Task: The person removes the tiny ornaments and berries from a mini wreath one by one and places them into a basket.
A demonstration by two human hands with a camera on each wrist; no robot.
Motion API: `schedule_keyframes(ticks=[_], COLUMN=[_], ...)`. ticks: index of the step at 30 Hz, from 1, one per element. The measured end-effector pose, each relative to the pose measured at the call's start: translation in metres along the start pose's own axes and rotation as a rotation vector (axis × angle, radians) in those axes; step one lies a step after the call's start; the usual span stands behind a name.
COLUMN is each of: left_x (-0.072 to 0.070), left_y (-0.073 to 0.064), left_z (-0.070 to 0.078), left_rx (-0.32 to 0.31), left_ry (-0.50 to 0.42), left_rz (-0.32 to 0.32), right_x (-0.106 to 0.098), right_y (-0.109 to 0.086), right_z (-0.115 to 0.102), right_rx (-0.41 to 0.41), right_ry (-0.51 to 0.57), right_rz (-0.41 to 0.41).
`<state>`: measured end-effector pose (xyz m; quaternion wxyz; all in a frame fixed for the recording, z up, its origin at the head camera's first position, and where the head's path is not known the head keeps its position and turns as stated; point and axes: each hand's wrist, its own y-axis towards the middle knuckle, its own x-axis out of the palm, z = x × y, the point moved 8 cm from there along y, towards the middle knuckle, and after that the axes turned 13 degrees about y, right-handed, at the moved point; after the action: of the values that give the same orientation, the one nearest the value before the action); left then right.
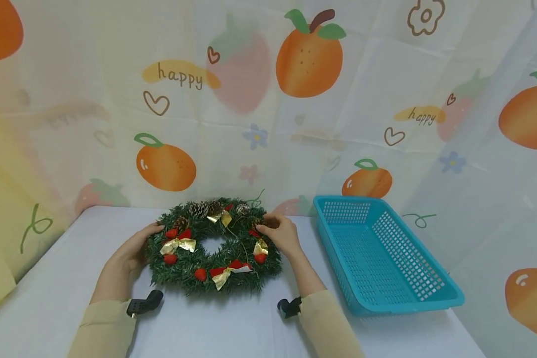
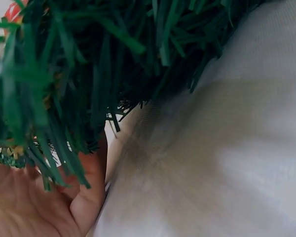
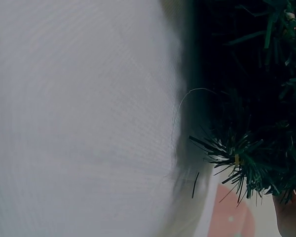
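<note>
Wreath (image 1: 210, 259) is over the white table (image 1: 197, 333), held at both sides, with the blue basket (image 1: 409, 309) near it on the right. The left hand (image 1: 133, 247) grips the left edge: its palm shows in the left wrist view, but green bits hide the fingertips, so I cannot tell how tight the squeeze is. The right hand (image 1: 284, 234) pinches the far right edge, with its thumb on top, just beside a bow (image 1: 260, 247), and its other fingers go mostly out of sight. I cannot tell if the bottom touches the table all over. To hold it well, I think both hands should grab the thick green ring and not the pretty parts. A bow, a berry (image 1: 200, 275) or a cone (image 1: 198, 210) might come off if it gets tugged. The right thumb is so close to its bow that a tiny slide away would be safer. The green bits look soft and bendy, so a light pinch may slip, and fingers should reach in to the firm part. Both hands should move at the same speed, so one side does not dip. Near the basket, its rim could catch the green bits, so go slowly there.
</note>
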<state>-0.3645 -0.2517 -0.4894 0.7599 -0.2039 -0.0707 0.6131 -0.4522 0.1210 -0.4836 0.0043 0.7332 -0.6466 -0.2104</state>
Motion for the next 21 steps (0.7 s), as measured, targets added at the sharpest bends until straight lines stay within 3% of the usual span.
schedule_keyframes(ticks=[5,6,8,12,13,16,21], left_x=[0.001,0.001,0.002,0.004,0.004,0.005,0.003], left_y=[-0.002,-0.002,-0.002,-0.002,-0.002,-0.001,-0.001], left_z=[0.0,0.0,0.001,0.002,0.002,0.002,0.0], left_rx=[-0.007,-0.006,-0.004,-0.007,-0.01,-0.014,-0.012], left_ry=[-0.014,-0.013,-0.015,-0.019,-0.023,-0.029,-0.034], left_rz=[0.003,0.003,0.002,0.009,0.012,0.013,0.019], right_x=[0.001,0.0,-0.002,-0.003,-0.002,-0.002,-0.002], right_y=[-0.008,-0.012,-0.012,-0.009,-0.003,0.0,-0.001], right_z=[-0.015,-0.028,-0.031,-0.023,-0.009,0.001,0.001], right_rx=[0.062,0.05,0.026,0.02,0.01,0.007,-0.01], right_ry=[-0.002,-0.003,-0.007,0.004,0.009,0.003,0.02], right_rz=[0.018,0.012,0.015,0.005,0.011,0.015,0.032])
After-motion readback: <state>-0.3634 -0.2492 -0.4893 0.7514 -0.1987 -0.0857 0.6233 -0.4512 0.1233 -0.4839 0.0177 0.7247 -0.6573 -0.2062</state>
